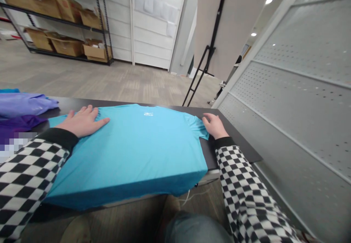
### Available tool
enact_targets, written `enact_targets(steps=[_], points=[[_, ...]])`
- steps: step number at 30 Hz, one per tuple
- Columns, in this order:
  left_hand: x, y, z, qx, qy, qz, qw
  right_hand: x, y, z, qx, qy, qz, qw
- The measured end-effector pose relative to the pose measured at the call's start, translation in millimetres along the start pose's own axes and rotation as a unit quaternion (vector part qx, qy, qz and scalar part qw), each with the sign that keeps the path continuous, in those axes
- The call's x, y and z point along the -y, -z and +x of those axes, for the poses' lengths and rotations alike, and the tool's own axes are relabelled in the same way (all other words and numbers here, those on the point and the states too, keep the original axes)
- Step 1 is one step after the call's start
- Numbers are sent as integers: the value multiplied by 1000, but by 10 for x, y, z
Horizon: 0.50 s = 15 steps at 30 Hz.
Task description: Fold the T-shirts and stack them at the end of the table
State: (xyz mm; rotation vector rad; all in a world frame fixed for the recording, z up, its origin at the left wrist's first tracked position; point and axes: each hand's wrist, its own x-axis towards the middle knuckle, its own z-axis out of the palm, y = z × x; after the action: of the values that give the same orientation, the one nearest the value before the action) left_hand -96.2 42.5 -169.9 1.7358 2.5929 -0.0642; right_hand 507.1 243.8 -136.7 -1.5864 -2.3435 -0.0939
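A light blue T-shirt [137, 148] with a small white logo near its collar lies spread over the dark table, its lower end hanging over the near edge. My left hand [82, 121] rests flat on the shirt's left shoulder area, fingers spread and thumb pointing right. At the right sleeve, which shows creases, my right hand [215, 125] has its fingers bent around the sleeve's end; the fingertips are partly hidden.
Purple and lavender folded clothes [24, 106] lie at the table's left end. A grey perforated partition [287, 100] runs close along the right side. Behind the table [241, 140] stand a board on a black easel [210, 58] and a shelf with cardboard boxes [67, 45].
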Motion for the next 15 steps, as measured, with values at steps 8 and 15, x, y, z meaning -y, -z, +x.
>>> enact_targets(steps=[8, 15], points=[[-157, 60, -159, 9, -11, -23, 1000, 286, -178, -8, 183, 40, 2, 982], [-268, 119, -130, -3, 14, -46, 999, 126, -255, 216, 192, 39, -8, 981]])
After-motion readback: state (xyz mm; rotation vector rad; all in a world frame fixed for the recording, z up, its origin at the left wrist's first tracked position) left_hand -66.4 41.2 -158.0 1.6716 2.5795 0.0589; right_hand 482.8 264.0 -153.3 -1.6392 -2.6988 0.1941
